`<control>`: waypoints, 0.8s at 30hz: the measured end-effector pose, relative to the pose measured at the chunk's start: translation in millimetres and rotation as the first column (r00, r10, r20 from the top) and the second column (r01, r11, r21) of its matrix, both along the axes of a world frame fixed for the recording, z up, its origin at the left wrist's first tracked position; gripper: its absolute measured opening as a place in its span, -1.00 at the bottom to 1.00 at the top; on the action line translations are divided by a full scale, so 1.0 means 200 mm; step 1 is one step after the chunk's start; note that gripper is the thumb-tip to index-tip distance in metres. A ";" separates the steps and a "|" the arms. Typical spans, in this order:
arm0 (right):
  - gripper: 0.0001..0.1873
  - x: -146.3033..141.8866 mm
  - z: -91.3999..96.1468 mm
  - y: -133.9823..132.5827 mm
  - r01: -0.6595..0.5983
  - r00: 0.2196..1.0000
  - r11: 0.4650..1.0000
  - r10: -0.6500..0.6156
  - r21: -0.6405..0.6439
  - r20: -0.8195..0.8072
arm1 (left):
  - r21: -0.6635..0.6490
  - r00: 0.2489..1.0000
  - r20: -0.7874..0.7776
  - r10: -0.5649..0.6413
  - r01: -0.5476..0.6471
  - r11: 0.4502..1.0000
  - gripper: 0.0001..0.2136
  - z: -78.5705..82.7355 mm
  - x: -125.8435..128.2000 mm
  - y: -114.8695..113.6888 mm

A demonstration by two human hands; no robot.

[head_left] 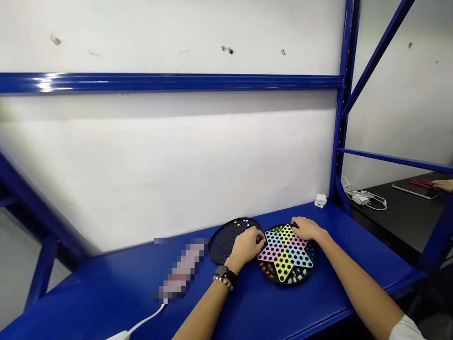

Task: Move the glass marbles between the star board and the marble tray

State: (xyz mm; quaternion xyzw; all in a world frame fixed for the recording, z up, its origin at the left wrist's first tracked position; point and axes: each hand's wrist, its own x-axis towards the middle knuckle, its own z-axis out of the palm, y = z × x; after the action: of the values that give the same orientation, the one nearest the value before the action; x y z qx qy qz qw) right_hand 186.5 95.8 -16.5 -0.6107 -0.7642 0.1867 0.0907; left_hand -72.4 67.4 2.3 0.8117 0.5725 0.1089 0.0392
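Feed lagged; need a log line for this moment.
left hand: at Chinese checkers board left edge | right hand: on far edge | black perforated disc: left of board

Left wrist wears a black smartwatch (pixel 222 271) and beaded bracelet (pixel 223 282); right arm, white sleeve (pixel 406 329).

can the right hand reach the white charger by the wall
Probably yes: the right hand rests on the far edge of the Chinese checkers board, and bare blue shelf lies between it and the white charger.
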 end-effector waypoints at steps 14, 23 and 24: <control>-0.63 0.00 0.00 0.00 0.001 1.000 1.000 -0.001 -0.017 -0.014 | -0.049 0.988 0.091 -0.124 0.129 0.990 -0.82 0.06 -0.29 0.02; -0.67 0.00 -0.01 0.01 0.003 1.000 1.000 -0.003 0.003 -0.009 | -0.082 0.978 -0.045 -0.205 0.200 0.976 -0.82 0.07 -0.26 0.00; -0.68 0.00 -0.01 0.00 0.001 1.000 1.000 -0.001 -0.001 -0.012 | -0.079 0.978 -0.047 -0.202 0.198 0.977 -0.81 0.08 -0.26 -0.01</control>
State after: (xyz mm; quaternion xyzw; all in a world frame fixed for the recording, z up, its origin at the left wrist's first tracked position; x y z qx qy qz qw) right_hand 186.4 96.4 -18.5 -0.6101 -0.7632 0.1905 0.0953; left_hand -124.5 66.4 17.4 0.8660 0.4922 0.0610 0.0640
